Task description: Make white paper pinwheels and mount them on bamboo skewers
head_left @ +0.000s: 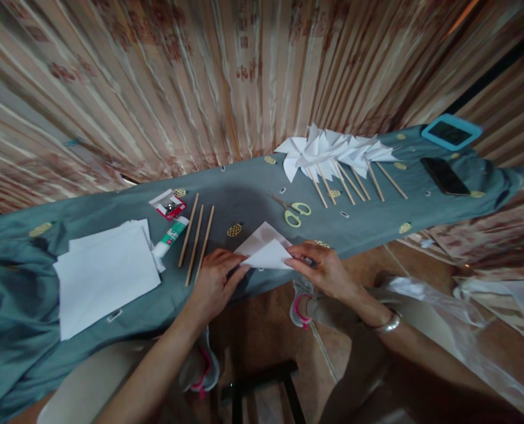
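A white sheet of paper (266, 254), partly folded over into a triangle, lies at the near edge of the cloth-covered table. My left hand (220, 277) pinches its left corner between thumb and fingers. On the other side, my right hand (321, 268) grips the right corner the same way. Just beyond the paper lie scissors (294, 213) with light green handles. Left of my left hand, three wooden sticks (196, 238) rest side by side.
A stack of white paper (107, 277) lies at the left, beside a glue tube (171, 235) and a small red-and-white box of metal pins (168, 204). Several white paper pinwheels (332, 152) on sticks are piled at the back. A phone (445, 175) and a blue-framed device (451, 132) lie far right.
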Motion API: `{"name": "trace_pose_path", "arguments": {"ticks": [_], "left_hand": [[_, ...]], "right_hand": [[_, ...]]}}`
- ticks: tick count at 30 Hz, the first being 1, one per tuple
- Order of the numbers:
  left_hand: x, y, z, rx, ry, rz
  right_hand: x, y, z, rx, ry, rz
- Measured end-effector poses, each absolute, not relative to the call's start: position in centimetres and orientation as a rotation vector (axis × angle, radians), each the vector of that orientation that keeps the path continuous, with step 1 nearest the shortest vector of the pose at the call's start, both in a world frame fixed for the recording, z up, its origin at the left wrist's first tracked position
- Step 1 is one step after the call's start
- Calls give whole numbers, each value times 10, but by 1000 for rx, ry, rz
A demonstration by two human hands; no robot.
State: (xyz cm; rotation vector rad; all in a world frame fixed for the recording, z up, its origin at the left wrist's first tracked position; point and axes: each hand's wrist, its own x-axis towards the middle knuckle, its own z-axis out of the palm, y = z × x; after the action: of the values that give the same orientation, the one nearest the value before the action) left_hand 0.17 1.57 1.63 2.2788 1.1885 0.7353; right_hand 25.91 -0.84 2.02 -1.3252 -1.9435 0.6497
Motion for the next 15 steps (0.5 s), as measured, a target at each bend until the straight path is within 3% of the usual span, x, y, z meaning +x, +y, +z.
{"name": "trace_pose_path", "arguments": {"ticks": [8, 15], "left_hand": [[8, 15, 5, 2297, 1412, 743], [19, 10, 11, 2561, 1480, 697]], "right_hand": [[253, 9, 15, -1540, -1725, 822], [245, 33, 20, -1653, -1815, 702]]}}
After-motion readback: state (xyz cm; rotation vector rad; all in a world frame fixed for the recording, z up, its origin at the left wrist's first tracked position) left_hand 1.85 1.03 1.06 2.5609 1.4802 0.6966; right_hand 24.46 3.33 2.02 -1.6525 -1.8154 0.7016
